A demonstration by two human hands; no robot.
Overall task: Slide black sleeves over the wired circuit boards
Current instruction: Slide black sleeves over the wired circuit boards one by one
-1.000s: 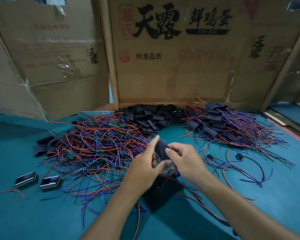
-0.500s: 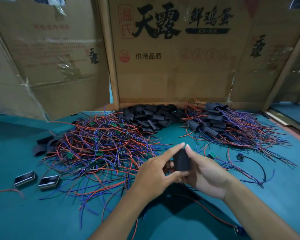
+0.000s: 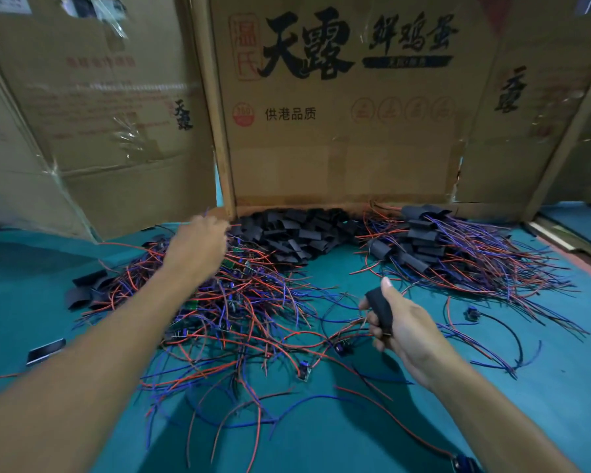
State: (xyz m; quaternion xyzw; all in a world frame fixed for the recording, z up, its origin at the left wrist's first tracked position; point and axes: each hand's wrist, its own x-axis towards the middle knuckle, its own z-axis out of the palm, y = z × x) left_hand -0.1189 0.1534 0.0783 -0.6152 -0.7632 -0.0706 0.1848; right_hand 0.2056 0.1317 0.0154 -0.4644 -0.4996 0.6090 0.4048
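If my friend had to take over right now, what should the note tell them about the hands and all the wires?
Right hand: grips a black sleeve above the table, wires trailing below it.
Left hand: reaching to the far edge of the unsleeved boards pile, by the loose sleeves pile; its grip is hidden.
Done: a heap of sleeved boards lies far right.
Left: a large tangle of bare wired boards, each needing a sleeve.
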